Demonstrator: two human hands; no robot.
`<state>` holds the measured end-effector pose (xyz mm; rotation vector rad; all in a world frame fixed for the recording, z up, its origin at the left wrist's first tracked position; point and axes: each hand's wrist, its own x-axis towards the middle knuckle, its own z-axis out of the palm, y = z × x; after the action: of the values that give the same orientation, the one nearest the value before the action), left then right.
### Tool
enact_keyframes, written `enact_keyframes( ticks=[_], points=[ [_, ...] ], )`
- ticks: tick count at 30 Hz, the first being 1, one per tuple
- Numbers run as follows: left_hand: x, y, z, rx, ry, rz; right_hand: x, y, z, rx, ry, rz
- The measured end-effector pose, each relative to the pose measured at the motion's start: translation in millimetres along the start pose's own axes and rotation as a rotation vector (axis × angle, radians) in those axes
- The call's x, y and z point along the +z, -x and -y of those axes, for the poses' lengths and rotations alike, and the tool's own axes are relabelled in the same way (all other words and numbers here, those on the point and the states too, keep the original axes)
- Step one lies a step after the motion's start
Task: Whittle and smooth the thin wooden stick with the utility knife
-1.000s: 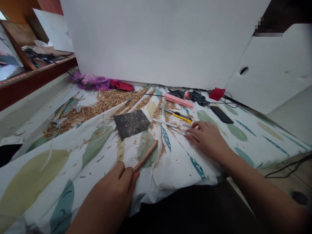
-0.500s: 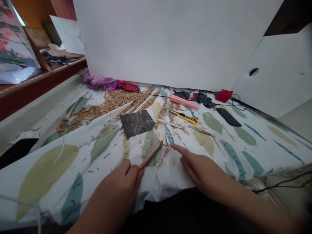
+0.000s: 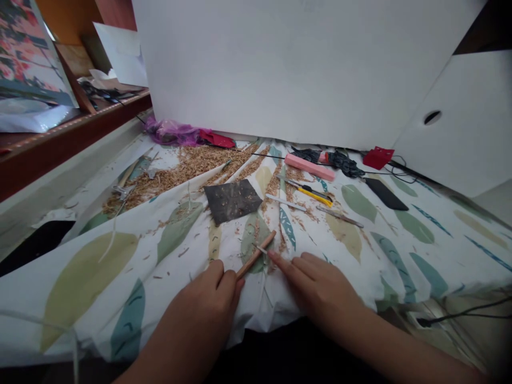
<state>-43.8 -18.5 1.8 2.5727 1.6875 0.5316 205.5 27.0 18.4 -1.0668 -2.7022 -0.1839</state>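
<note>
The left hand (image 3: 212,294) is curled around the near end of a slim wooden stick (image 3: 251,262), which slants away between the hands. The right hand (image 3: 320,285) pinches a thin pointed tool (image 3: 261,249), perhaps a carving blade, crossing the stick. Beyond them lie a dark sheet (image 3: 233,200) and a yellow utility knife (image 3: 316,196).

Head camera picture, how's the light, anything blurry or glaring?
Head view, center: dim, diffuse light, no sharp shadow by the wooden stick; head view, left edge: sheen on the glossy plastic; head view, lower right: right forearm softens toward a dark corner; head view, center: the thin tool in the right hand lacks fine detail.
</note>
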Motion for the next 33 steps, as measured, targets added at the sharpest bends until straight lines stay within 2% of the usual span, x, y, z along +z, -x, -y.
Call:
enact_keyframes(
  ticks=[10, 15, 33],
  points=[
    [-0.7, -3.5, 0.4, 0.009, 0.005, 0.018, 3.5, -7.8, -1.7, -0.064, 0.004, -0.004],
    [-0.6, -2.9, 0.8, 0.018, -0.021, -0.024, 5.2, -7.0, -4.7, -0.019, 0.027, -0.006],
    [-0.2, -1.8, 2.1, 0.003, -0.015, 0.047, 10.0, -5.2, 6.3, -0.038, -0.009, -0.019]
  ],
)
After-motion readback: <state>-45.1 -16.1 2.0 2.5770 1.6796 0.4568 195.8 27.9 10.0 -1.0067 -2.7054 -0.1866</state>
